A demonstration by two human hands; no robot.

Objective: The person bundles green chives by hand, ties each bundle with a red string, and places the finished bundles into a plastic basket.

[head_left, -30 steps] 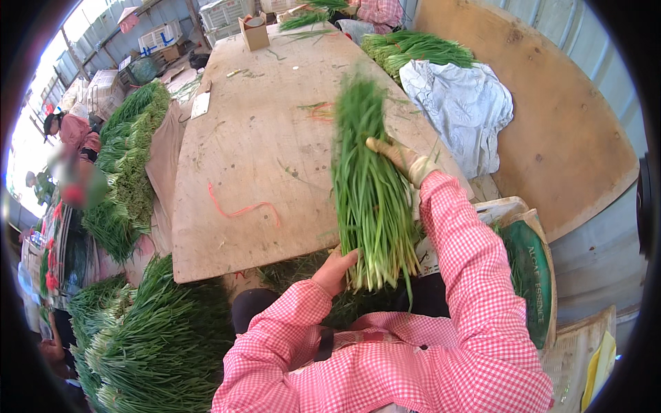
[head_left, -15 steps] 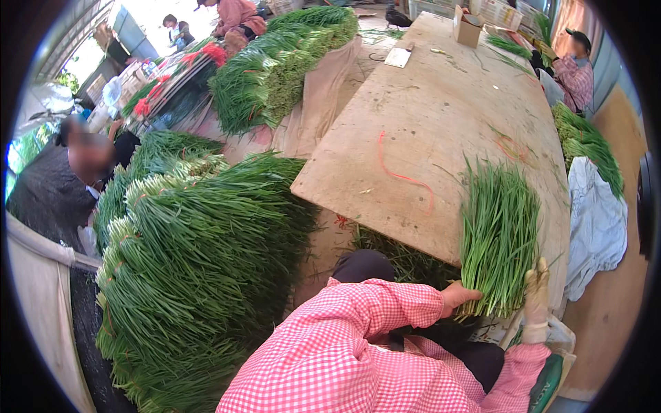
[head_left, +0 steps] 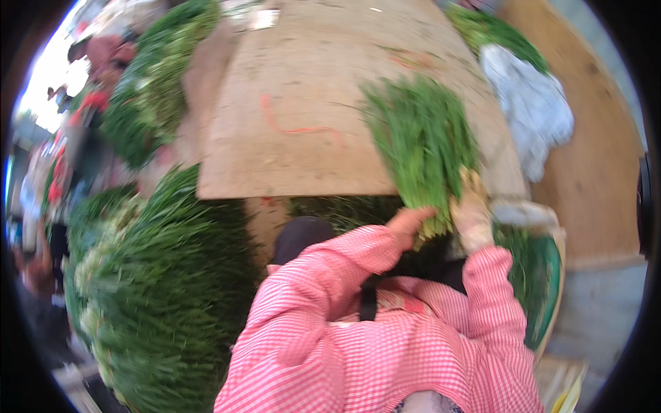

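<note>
The fingers of both hands close around the base of a bundle of green chives [head_left: 421, 141]. The left hand [head_left: 410, 224] grips the lower end from the left, bare, its fingers curled against the stems. The right hand [head_left: 472, 210], in a pale glove, clamps the same end from the right, so the two hands sit just beside each other with the stalks between them. The bundle lies tilted across the near right part of the wooden tabletop [head_left: 303, 117], its leafy tips fanning away from the person and its base hanging over the near edge. Both forearms wear pink checked sleeves [head_left: 323, 275]. A red scribble [head_left: 292, 124] marks the board left of the bundle. A white cloth [head_left: 533, 113] lies to the right, near another green heap [head_left: 499, 34]. Large piles of the same greens [head_left: 165, 289] fill the lower left, blurred by motion, and another pile [head_left: 155, 82] lies beyond the tabletop's left edge.
</note>
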